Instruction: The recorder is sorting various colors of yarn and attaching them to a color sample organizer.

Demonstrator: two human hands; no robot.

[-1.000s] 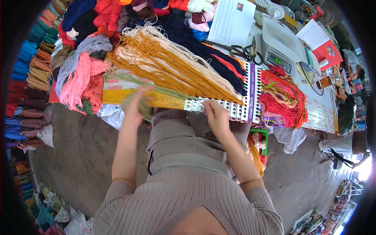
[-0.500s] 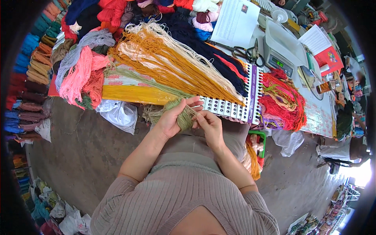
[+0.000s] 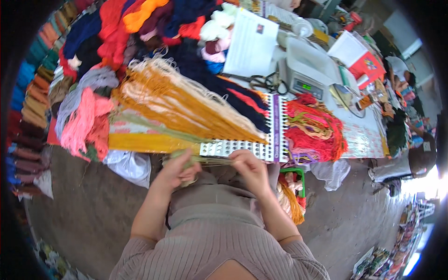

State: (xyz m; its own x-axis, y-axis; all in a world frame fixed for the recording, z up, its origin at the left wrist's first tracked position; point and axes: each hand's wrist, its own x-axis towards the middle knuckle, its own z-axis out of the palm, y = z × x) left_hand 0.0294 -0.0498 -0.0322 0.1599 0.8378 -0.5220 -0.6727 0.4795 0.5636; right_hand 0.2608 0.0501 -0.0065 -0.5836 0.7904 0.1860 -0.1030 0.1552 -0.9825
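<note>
In my left hand (image 3: 173, 173) is a skein of pale green yarn (image 3: 190, 163), fingers closed round it and a little blurred. My right hand (image 3: 251, 171) is pinched on thin strands from that skein, which run taut between both hands just before the table edge. Beyond them lies a white thread card with rows of holes (image 3: 219, 148) and a purple strip (image 3: 276, 123). Mustard yarn (image 3: 186, 119), cream yarn (image 3: 212, 100), navy yarn (image 3: 238, 100) and a pale green bundle (image 3: 163, 126) fan leftward from the card.
Right of the card sits a red yarn heap (image 3: 317, 126). Scissors (image 3: 268, 84), a digital scale (image 3: 305, 86) and a printed sheet (image 3: 252, 44) lie farther back. Pink skeins (image 3: 81, 119) hang over the left edge. White plastic bags (image 3: 133, 168) and a green basket (image 3: 301, 183) are below the table.
My hands have moved apart, drawing the green strands out between them. The left hand with the skein has gone left and lower. The whole view has shifted a little.
</note>
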